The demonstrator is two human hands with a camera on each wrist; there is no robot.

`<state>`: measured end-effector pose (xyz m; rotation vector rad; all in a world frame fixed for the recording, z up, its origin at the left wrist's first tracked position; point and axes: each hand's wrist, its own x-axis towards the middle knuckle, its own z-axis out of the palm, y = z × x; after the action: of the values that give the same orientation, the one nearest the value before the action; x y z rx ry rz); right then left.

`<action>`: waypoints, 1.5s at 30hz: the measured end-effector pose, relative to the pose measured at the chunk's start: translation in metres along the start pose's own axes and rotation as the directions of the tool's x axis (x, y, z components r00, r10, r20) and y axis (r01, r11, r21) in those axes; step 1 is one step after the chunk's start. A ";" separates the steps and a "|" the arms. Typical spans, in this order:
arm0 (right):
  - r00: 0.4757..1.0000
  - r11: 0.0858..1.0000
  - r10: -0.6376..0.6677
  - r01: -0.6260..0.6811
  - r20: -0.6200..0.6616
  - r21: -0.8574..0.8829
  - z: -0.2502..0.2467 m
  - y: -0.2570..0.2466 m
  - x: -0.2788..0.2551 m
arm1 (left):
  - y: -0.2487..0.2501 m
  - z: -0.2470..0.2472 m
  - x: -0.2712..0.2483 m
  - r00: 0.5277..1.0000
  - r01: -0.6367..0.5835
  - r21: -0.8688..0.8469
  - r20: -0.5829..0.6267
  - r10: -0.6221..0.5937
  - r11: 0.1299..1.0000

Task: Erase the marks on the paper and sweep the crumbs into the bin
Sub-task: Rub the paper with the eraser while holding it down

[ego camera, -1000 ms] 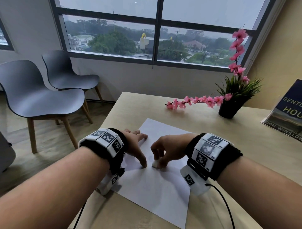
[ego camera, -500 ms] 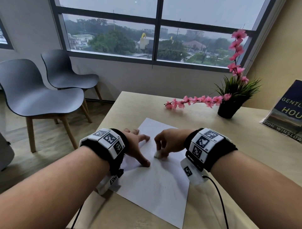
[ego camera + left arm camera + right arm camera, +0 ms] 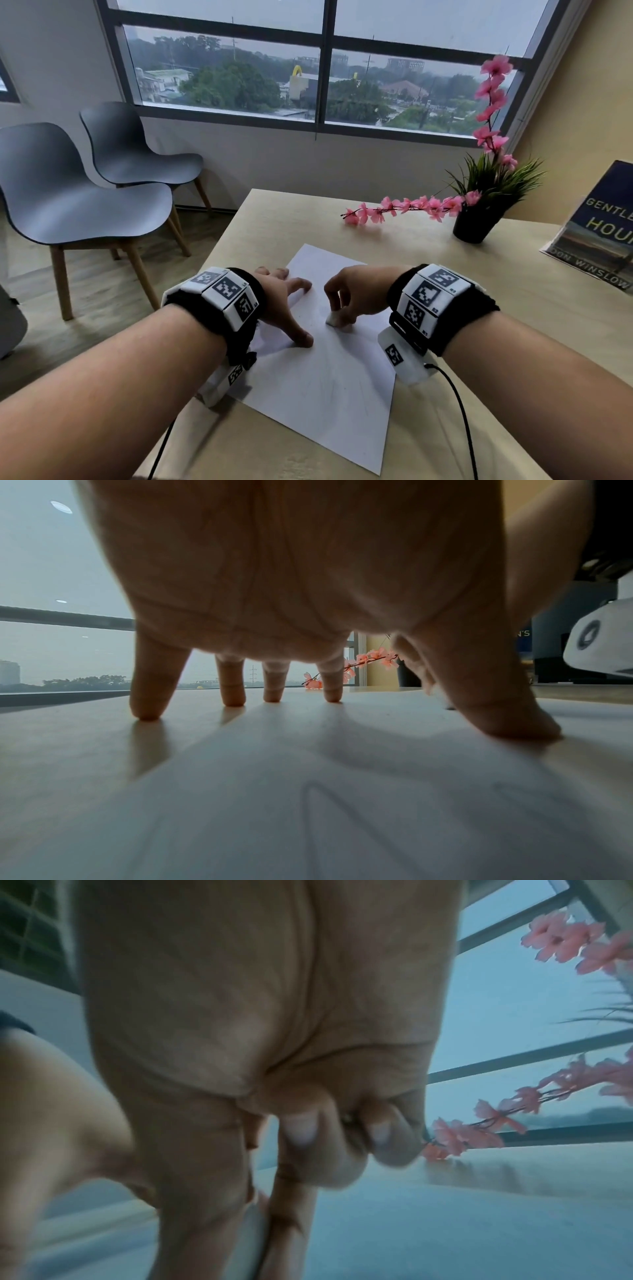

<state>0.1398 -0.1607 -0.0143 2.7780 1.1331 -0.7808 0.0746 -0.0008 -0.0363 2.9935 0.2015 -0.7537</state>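
Note:
A white sheet of paper [image 3: 329, 387] lies on the wooden table [image 3: 496, 308], with faint pencil marks [image 3: 329, 807] on it. My left hand [image 3: 284, 308] is spread flat, its straight fingertips [image 3: 147, 710] and thumb pressing the sheet's left side. My right hand [image 3: 349, 301] pinches a small white eraser [image 3: 333, 319] against the paper near its middle. In the right wrist view the fingers [image 3: 298, 1150] are curled and the picture is blurred. No bin is in view, and I make out no crumbs.
A black pot with pink flowers [image 3: 476, 222] stands at the back right, one flowering branch [image 3: 394, 207] lying over the table. A book [image 3: 603, 236] leans at the far right. Two grey chairs [image 3: 78, 202] stand on the floor to the left.
My right hand has moved the eraser back and forth over the middle of the paper, ending a little farther from me. The left hand has stayed pressed on the sheet.

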 end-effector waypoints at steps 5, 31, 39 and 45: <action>1.000 1.000 -0.017 0.017 0.012 0.011 0.000 0.000 -0.006 | -0.001 0.000 0.000 1.000 0.000 0.000 0.004 0.000 1.000; 0.999 0.996 -0.018 0.014 0.041 0.083 0.008 0.012 -0.022 | 0.001 0.000 -0.001 1.000 0.000 0.007 0.003 0.000 1.000; 0.999 0.998 0.031 -0.030 -0.012 0.047 0.000 0.017 -0.021 | 0.001 -0.001 -0.002 1.000 0.000 0.006 0.011 0.000 1.000; 0.993 0.999 -0.014 0.008 0.114 0.053 0.005 0.014 -0.029 | 0.001 -0.001 -0.002 1.000 -0.003 0.005 0.012 0.003 1.000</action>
<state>0.1298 -0.1910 -0.0069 2.7306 1.1248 -0.9707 0.0735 -0.0018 -0.0341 2.9928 0.1953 -0.7724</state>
